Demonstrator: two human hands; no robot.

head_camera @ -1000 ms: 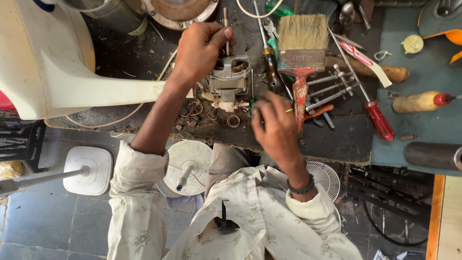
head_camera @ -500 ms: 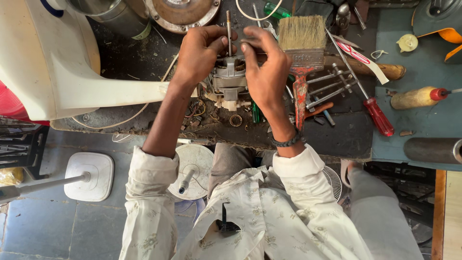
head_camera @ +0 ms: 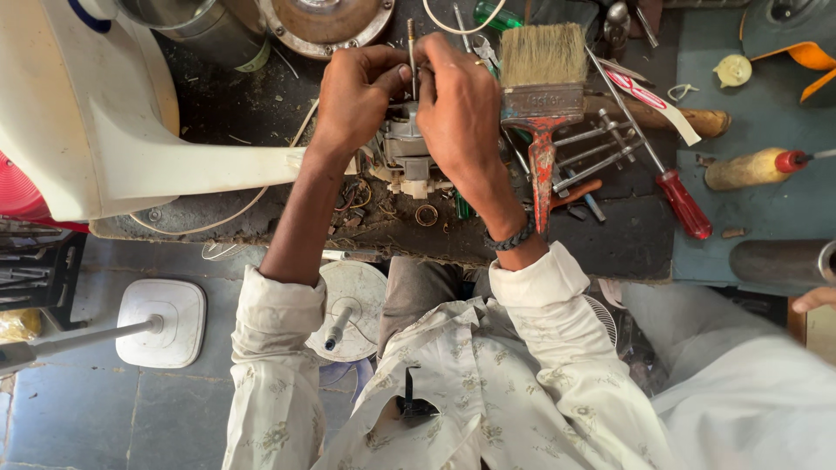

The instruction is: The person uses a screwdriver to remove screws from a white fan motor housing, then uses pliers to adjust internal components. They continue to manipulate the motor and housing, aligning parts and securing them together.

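A small grey fan motor [head_camera: 406, 150] with a thin metal shaft sticking up stands on the dark, dirty workbench [head_camera: 261, 113]. My left hand [head_camera: 355, 94] grips the motor from the left, fingertips at the shaft. From the right, my right hand [head_camera: 460, 109] closes over the motor and pinches the shaft near its top. Both hands hide most of the motor body. Small rings and wire scraps [head_camera: 425, 214] lie on the bench just in front of it.
A wide paintbrush with a red handle [head_camera: 542, 96] lies right of my hands, beside metal rods [head_camera: 599, 150] and a red-handled screwdriver [head_camera: 670, 187]. A white fan housing [head_camera: 87, 113] fills the left. Two white fan bases [head_camera: 162, 322] stand on the floor. Another person's fingers [head_camera: 817, 299] show at far right.
My right hand came up from the bench's near edge to the motor shaft and now pinches it. The left hand stayed on the motor.
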